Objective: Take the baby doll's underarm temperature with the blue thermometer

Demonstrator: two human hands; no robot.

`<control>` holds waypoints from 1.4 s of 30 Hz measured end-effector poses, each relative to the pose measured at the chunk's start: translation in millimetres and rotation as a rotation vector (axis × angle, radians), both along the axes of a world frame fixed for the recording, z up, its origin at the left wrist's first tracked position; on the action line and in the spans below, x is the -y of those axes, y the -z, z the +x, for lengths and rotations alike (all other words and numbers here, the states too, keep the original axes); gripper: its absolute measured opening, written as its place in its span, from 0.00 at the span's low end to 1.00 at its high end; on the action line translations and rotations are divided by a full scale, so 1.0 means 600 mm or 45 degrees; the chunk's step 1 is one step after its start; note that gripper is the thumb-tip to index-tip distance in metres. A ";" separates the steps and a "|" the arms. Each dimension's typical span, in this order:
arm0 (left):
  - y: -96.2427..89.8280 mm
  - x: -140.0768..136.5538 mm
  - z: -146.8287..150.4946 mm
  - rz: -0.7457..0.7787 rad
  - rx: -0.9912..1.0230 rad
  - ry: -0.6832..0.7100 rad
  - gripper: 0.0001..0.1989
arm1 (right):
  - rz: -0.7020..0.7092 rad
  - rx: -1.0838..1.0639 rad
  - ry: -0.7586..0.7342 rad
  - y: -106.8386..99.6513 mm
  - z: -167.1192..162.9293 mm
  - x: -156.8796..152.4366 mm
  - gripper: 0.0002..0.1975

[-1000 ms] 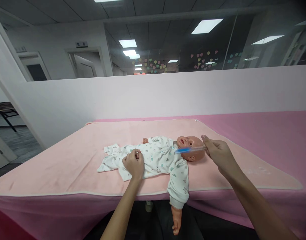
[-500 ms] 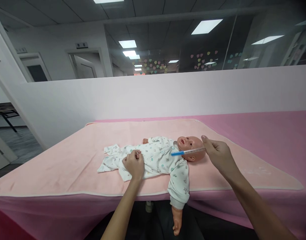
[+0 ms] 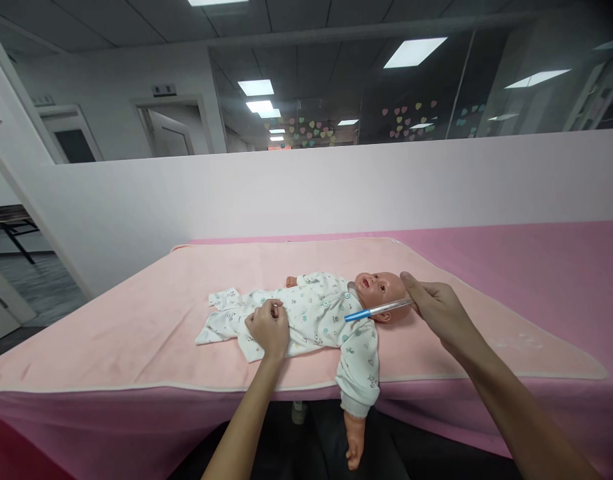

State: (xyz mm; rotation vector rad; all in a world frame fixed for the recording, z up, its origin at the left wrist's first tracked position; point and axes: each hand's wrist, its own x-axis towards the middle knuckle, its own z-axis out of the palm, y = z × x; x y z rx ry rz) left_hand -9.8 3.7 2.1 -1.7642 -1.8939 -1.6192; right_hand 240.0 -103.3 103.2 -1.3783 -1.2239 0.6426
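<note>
A baby doll [image 3: 311,313] in a white patterned suit lies on its back, its head to the right and its near arm hanging over the table's front edge. Between the thumb and fingers of my right hand [image 3: 439,307] is the end of a thermometer [image 3: 381,309], a clear marked tube with a blue end. The tube points left, in front of the doll's head and shoulder; whether it touches them I cannot tell. My left hand [image 3: 269,327] rests as a loose fist on the doll's lower body, with nothing visible in it.
Beneath the doll a peach mat [image 3: 136,320] covers part of a table draped in pink cloth [image 3: 546,280]. A low white wall [image 3: 336,190] with glass above runs along the back. My legs are under the table's front edge.
My right hand has turned the thermometer slightly, so its blue end sits a little lower and the scale is harder to see. My left hand and the doll have stayed put.
</note>
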 end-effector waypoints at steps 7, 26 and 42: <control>0.000 0.000 0.000 0.014 0.002 0.007 0.08 | 0.010 -0.082 -0.052 -0.007 -0.002 0.006 0.27; 0.001 0.001 -0.001 -0.009 -0.001 0.008 0.08 | -0.020 -0.117 -0.108 -0.015 -0.005 0.015 0.27; 0.001 0.000 0.000 -0.024 -0.002 0.008 0.08 | -0.089 -0.121 -0.173 -0.012 0.000 -0.002 0.27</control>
